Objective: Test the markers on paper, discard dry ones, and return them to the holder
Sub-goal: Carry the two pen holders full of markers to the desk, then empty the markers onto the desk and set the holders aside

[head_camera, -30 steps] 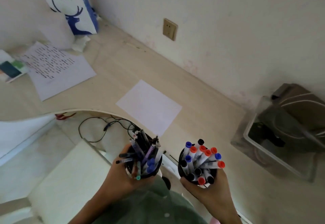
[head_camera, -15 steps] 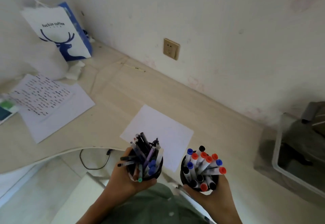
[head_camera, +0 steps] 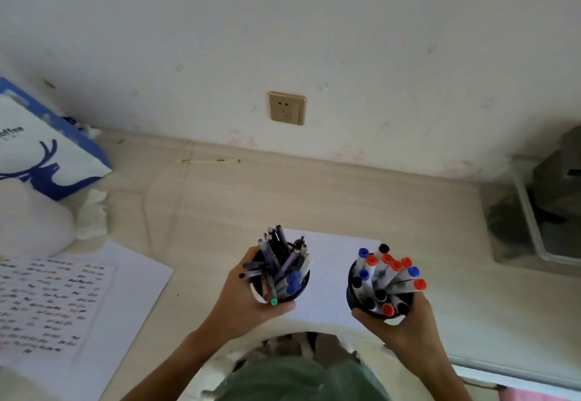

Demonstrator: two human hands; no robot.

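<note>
My left hand [head_camera: 248, 303] grips a black holder [head_camera: 298, 290] crammed with several dark pens and blue-capped ones. My right hand [head_camera: 405, 322] grips a second black holder [head_camera: 353, 293] full of white markers [head_camera: 390, 278] with red, blue and black caps. Both holders hover just above the near edge of a blank white paper sheet [head_camera: 330, 275] lying on the pale wooden desk [head_camera: 283, 199].
A written-on sheet [head_camera: 53, 306] lies at the left, with a blue-and-white coffee bag [head_camera: 44, 155] and something white behind it. A clear plastic bin [head_camera: 540, 212] with a dark lining stands at the right. A wall socket [head_camera: 286, 108] sits above the desk.
The view has swung toward the desk and wall. Both hands with their holders have moved forward over the blank sheet's near edge.
</note>
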